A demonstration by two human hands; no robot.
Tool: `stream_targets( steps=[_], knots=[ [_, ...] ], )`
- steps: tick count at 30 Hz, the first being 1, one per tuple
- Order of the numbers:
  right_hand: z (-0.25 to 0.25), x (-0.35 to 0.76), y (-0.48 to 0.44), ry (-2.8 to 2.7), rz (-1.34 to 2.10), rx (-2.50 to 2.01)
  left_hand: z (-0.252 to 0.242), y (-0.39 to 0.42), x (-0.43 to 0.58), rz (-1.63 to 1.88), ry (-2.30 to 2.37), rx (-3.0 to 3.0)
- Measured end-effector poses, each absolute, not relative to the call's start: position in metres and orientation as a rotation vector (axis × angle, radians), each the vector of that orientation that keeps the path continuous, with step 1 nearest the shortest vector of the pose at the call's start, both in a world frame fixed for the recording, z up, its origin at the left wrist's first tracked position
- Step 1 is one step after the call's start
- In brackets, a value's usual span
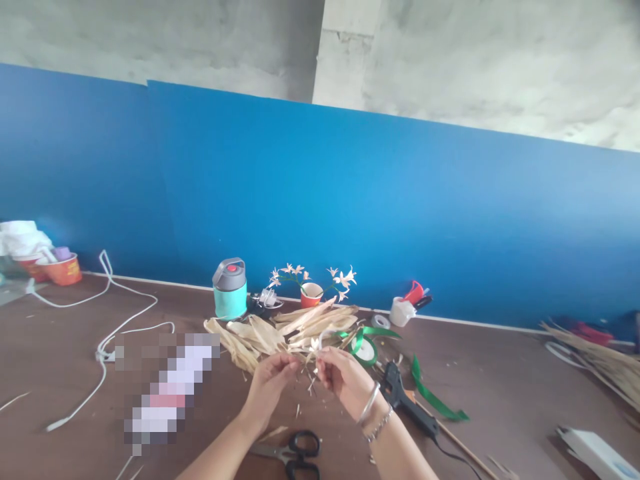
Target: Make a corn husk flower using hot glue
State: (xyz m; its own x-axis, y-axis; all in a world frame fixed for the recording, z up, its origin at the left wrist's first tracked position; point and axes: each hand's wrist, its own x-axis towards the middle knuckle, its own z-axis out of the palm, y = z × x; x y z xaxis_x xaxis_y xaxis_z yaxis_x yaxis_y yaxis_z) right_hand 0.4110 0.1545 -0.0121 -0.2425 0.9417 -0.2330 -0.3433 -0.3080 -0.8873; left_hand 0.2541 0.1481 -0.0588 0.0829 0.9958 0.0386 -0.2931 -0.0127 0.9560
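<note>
Above the middle of the table, my right hand (345,383) pinches a small pale flower (315,347) between thumb and fingers. It looks like the flowers (344,279) on stems in the paper cup (311,297) behind. My left hand (273,390) is close beside it, thumb and fingers pinched together; what they hold, if anything, is too small to make out. Dried husks (257,335) lie just beyond both hands. A spool of green ribbon (364,351) sits past my right hand, and a black glue gun (410,403) lies to its right. Black-handled scissors (300,453) rest between my forearms.
A turquoise flask (231,293) stands at the back. A white cup with tools (401,311) and a roll of tape (381,322) are right of the husks. White cables (107,333) cross the left side. A blue partition (350,200) borders the table's far edge.
</note>
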Motion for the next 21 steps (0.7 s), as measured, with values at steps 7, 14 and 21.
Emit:
stream_targets(
  steps=[7, 14, 21],
  knots=[
    [-0.009, 0.41, 0.154, -0.914, 1.705, -1.058, -0.052, 0.146, 0.251, 1.413, 1.118, 1.281],
    [-0.014, 0.405, 0.154, -0.958, 1.688, -1.158, -0.062, 0.149, 0.25, 1.526, 1.176, 1.597],
    [-0.012, 0.401, 0.15, -1.334, 1.544, -1.299, -0.073, 0.156, 0.254, 1.622, 1.019, 1.68]
  ],
)
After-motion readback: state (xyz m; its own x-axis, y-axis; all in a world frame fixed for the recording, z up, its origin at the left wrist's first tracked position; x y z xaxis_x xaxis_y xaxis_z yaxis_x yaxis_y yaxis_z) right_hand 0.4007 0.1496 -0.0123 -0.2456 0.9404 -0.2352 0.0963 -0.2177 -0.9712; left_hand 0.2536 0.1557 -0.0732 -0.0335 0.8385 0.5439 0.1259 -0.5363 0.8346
